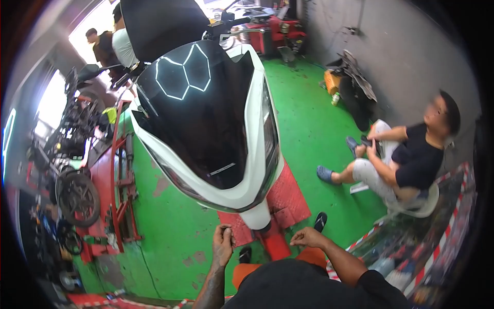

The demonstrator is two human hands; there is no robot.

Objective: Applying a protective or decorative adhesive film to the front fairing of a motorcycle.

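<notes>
1. The white scooter (256, 188) stands in the middle of the scene, its dark windscreen (198, 121) facing the person and its front mudguard (256, 215) nearest, above a red platform (290, 198).
2. The left hand (223, 237) is just left of the mudguard, apart from it. Its fingers are curled in; I cannot tell whether they hold anything small.
3. The right hand (307, 237) is to the right of the mudguard, also apart, its thumb and fingers bent close together; whether something sits between them I cannot tell.
4. At near right, a see-through case (410, 220) with red-and-white striped edges contains a jumble of items, too blurred to name.
5. Far right, by the grey wall, a yellow box (332, 81) sits beside dark panels (357, 87); its contents cannot be made out.
6. Green floor (303, 121) runs between the scooter and a seated person (419, 154) on the right.
7. On the left, a narrower strip of floor separates the scooter from a red metal frame (114, 190), with a wheel (78, 198) beyond it.
</notes>
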